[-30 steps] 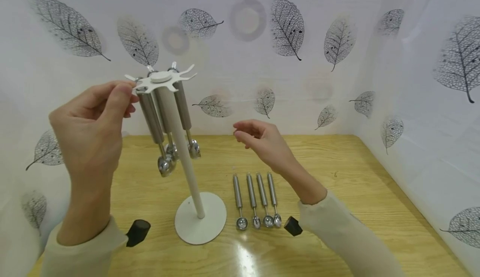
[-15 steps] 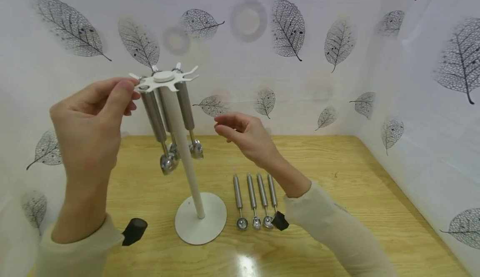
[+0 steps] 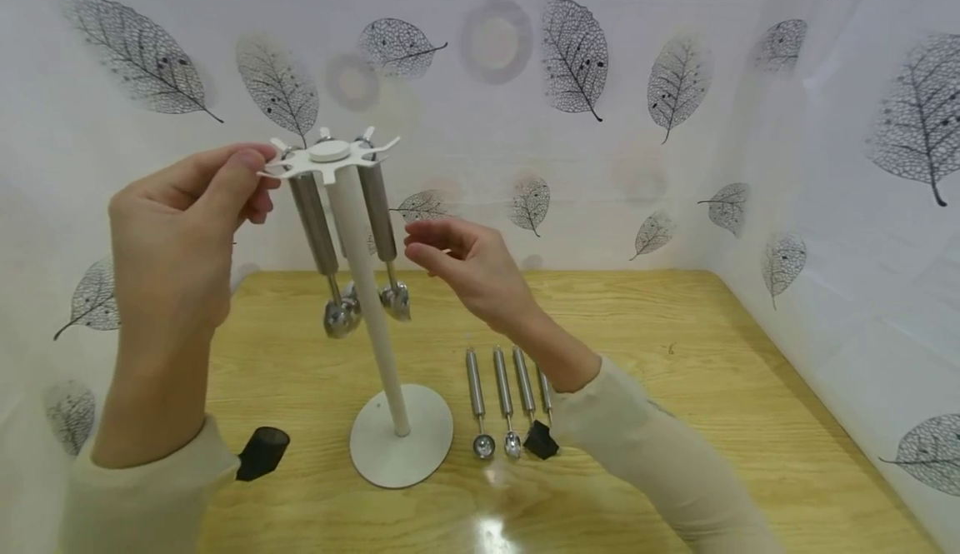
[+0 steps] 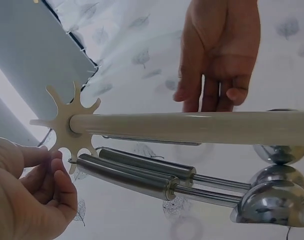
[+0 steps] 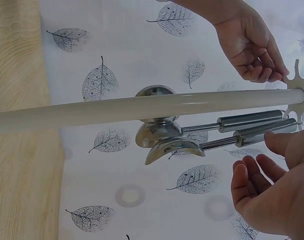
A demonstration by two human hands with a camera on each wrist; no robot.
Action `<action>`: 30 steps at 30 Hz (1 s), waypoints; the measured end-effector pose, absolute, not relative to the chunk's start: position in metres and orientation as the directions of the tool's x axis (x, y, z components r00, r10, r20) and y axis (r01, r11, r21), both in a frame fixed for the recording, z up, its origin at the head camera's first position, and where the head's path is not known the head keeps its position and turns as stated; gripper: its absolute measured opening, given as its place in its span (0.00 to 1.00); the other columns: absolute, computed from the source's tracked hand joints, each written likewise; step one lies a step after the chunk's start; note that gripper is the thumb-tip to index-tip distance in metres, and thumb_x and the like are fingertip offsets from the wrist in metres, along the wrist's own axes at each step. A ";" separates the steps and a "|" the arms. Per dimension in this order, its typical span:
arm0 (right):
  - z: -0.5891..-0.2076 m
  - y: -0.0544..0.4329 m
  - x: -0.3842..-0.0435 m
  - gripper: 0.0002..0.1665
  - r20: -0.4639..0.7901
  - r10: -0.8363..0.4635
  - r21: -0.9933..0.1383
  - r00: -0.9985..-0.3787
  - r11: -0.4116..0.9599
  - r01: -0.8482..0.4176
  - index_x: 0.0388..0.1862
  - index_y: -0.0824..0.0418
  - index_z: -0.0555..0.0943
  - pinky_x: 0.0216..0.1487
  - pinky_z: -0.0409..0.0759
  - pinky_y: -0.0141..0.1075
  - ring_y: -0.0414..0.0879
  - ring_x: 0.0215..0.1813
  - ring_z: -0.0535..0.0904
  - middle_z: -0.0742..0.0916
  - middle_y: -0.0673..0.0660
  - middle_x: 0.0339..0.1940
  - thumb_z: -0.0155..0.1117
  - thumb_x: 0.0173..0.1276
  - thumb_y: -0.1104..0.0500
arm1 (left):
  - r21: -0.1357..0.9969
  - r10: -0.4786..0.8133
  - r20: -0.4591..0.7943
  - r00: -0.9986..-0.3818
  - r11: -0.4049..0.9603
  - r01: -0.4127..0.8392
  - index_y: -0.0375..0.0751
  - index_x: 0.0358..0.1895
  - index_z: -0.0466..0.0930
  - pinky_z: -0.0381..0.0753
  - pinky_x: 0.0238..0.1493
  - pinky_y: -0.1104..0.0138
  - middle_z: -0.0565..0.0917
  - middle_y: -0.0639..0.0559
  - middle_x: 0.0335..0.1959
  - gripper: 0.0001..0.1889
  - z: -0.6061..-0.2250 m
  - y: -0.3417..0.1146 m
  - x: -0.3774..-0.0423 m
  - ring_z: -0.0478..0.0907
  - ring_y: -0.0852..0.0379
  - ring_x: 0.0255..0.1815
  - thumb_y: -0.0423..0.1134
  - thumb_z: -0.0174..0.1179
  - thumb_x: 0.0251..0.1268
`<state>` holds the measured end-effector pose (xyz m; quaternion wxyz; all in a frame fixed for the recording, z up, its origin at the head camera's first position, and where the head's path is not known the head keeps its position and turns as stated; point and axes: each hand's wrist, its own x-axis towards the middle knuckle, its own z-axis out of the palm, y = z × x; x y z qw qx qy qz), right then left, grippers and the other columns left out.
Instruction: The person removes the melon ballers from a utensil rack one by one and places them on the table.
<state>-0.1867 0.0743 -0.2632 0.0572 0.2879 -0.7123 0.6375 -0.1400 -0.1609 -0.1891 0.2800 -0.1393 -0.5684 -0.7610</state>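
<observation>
A white rotating utensil stand has a star-shaped hook top, a slim pole and a round base. My left hand pinches the tip of one of its hooks between thumb and fingers. Several steel scoops with tubular handles hang from the hooks, one left of the pole and one right of it; another is mostly behind the pole. My right hand is just right of the hanging scoops, fingers loosely bent, holding nothing. In the right wrist view its fingertips are close to a scoop handle.
On the wooden table, right of the base, several steel scoops lie in a row, including a round-bowled one. My right sleeve and its black wrist device cover part of the row. Leaf-print cloth hangs behind and at both sides.
My left hand has turned the hook top a little, so the hanging scoops have swung round to the right. My right hand has moved left, close to the stand.
</observation>
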 end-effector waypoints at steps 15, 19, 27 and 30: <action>-0.262 0.059 -0.189 0.18 0.499 -0.363 -0.853 -0.787 -0.043 -0.521 0.62 0.72 0.80 0.58 0.85 0.41 0.49 0.52 0.85 0.87 0.63 0.54 0.64 0.76 0.68 | 0.839 -0.233 0.432 -0.871 -0.252 0.483 0.29 0.47 0.89 0.84 0.36 0.74 0.87 0.43 0.36 0.15 -0.188 -0.166 -0.149 0.78 0.54 0.31 0.36 0.75 0.61; -0.262 0.057 -0.189 0.19 0.503 -0.370 -0.850 -0.781 -0.050 -0.524 0.63 0.72 0.78 0.59 0.84 0.41 0.48 0.53 0.85 0.86 0.65 0.55 0.64 0.75 0.69 | 0.833 -0.218 0.430 -0.876 -0.279 0.478 0.28 0.47 0.89 0.83 0.36 0.73 0.87 0.42 0.36 0.16 -0.188 -0.166 -0.151 0.78 0.54 0.31 0.36 0.75 0.61; -0.261 0.056 -0.189 0.19 0.521 -0.369 -0.841 -0.769 -0.070 -0.537 0.63 0.74 0.78 0.59 0.84 0.41 0.49 0.53 0.85 0.85 0.69 0.55 0.63 0.75 0.70 | 0.829 -0.195 0.424 -0.884 -0.311 0.466 0.27 0.48 0.88 0.83 0.35 0.73 0.87 0.42 0.36 0.17 -0.189 -0.166 -0.154 0.77 0.54 0.31 0.36 0.76 0.60; -0.260 0.057 -0.189 0.18 0.531 -0.358 -0.837 -0.768 -0.077 -0.542 0.61 0.75 0.79 0.59 0.85 0.42 0.50 0.53 0.85 0.86 0.69 0.53 0.63 0.75 0.70 | 0.826 -0.189 0.417 -0.889 -0.328 0.458 0.26 0.47 0.88 0.83 0.35 0.73 0.87 0.42 0.35 0.17 -0.190 -0.166 -0.156 0.77 0.54 0.30 0.36 0.76 0.60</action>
